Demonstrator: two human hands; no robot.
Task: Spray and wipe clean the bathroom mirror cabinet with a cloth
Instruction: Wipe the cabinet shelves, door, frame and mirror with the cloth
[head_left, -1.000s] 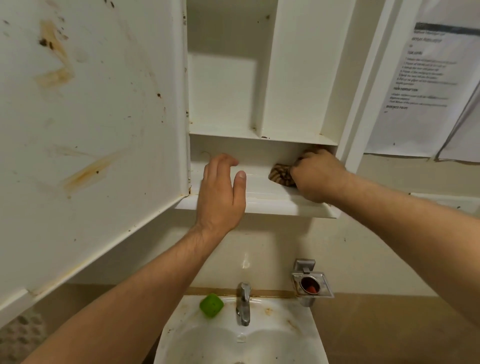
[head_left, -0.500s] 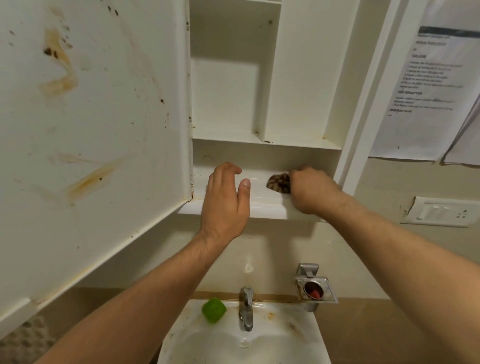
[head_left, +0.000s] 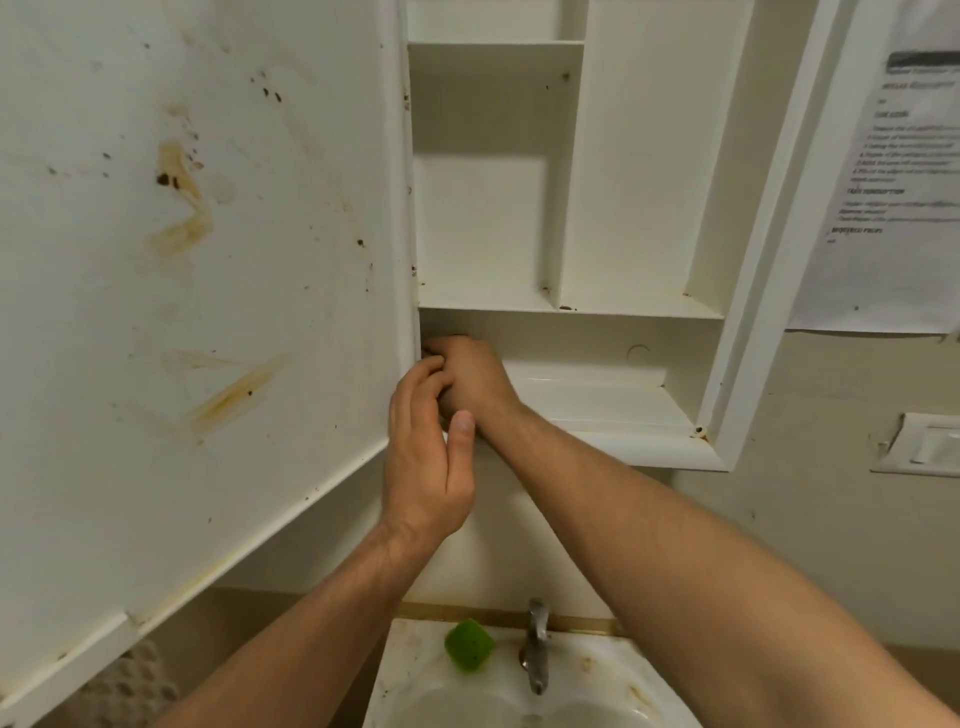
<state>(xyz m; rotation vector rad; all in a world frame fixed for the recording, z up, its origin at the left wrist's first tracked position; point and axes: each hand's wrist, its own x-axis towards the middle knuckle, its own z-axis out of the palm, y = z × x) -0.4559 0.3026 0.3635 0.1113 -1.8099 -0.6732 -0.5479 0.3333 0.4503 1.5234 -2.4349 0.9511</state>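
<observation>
The white mirror cabinet (head_left: 644, 156) hangs open, its door (head_left: 208, 312) swung out to the left, showing brown stains and dark specks on its inner face. My right hand (head_left: 470, 376) is at the far left end of the bottom shelf (head_left: 597, 408), pressed into the corner by the hinge and closed over the brown patterned cloth, which is almost wholly hidden under it. My left hand (head_left: 426, 462) rests against the shelf's front lip just below, fingers slightly curled over my right wrist, holding nothing.
Below are a stained white basin (head_left: 613, 675) with a metal tap (head_left: 537, 647) and a green sponge (head_left: 468, 644) on its rim. A printed sheet (head_left: 893, 171) hangs on the wall at right, above a switch plate (head_left: 924, 447).
My right hand has slid with the cloth along the bottom shelf from its right end to the far left corner. My left hand stayed near the shelf's front lip.
</observation>
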